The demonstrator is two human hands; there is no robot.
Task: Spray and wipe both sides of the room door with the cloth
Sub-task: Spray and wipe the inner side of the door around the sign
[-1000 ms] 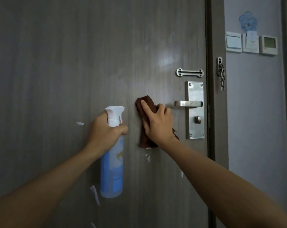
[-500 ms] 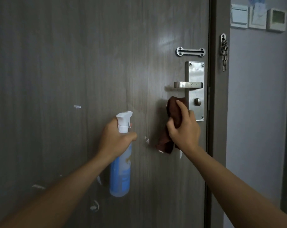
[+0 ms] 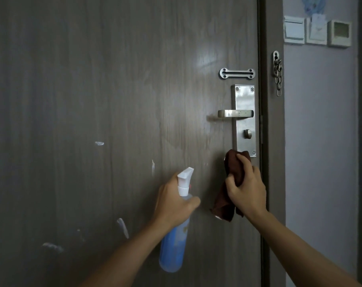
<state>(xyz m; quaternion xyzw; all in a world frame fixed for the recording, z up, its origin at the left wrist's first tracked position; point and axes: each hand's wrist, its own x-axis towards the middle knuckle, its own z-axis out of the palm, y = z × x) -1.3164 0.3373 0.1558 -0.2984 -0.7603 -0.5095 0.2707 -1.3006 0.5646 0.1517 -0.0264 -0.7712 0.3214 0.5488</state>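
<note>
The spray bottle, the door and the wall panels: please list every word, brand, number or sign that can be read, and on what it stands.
No text can be read.
Spray bottle: a faint yellowish mark on the blue body, too blurred to read.
Wall panels: no legible letters; the paper on the middle one is blurred.
Lock plate and door: no lettering visible.

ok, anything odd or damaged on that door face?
Yes: pale white scuffs or flakes dot the dark wood-grain door, left of and below the blue spray bottle, for example and. Whether chipped finish or residue, I cannot tell. The hardware looks straight.
</note>
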